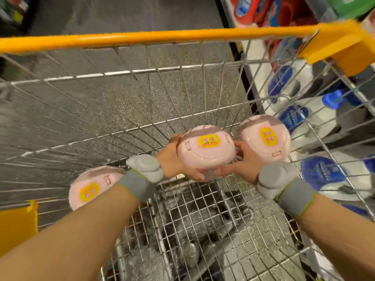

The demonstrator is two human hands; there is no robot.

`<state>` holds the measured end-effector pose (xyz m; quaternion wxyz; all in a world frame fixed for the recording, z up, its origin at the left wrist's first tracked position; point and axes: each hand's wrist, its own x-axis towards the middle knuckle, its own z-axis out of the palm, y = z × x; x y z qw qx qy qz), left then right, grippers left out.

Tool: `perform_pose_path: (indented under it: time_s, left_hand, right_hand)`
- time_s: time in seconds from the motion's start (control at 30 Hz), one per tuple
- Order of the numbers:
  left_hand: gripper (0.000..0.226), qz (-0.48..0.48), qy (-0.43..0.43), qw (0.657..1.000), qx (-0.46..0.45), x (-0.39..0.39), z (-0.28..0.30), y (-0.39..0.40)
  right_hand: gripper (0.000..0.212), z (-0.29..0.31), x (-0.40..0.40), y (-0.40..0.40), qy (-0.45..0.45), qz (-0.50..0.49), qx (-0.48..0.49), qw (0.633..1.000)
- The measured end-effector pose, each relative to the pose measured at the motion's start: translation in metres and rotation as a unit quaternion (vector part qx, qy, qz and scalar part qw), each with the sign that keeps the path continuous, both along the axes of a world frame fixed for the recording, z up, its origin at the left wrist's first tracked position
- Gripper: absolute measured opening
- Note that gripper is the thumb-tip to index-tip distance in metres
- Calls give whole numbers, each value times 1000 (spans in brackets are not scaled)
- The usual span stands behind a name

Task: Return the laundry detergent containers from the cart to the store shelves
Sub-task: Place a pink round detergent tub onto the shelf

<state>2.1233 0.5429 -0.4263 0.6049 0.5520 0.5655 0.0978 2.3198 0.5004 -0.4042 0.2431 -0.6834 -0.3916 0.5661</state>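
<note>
Between curled fingers, pink tub [206, 151] gripped by left hand [174, 161] and right hand [241, 163], low inside cart [142, 40].
Pick-up step (apparently); next, lift clear toward shelves [316, 118] beyond right fingertips.
</note>
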Motion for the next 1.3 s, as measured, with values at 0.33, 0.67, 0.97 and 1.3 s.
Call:
perform_pose_path:
  time_s: [0.33, 0.67, 0.97, 1.3]
  left_hand:
    - [74, 100, -162, 980, -60, -10, 135, -26]
    - [59, 30, -235, 971, 25, 14, 336, -108]
    - [83, -40, -255, 953, 158, 68, 505, -198]
    - [66, -175, -340, 903, 194, 98, 571, -320]
  right_hand:
    - [65, 119, 7, -27, 176, -58, 34, 982]
    - [72, 316, 20, -115, 292, -15, 140, 946]
    - [52, 487, 48, -241, 179, -84, 271, 942]
    - [61, 559, 34, -424, 112, -231, 353, 899]
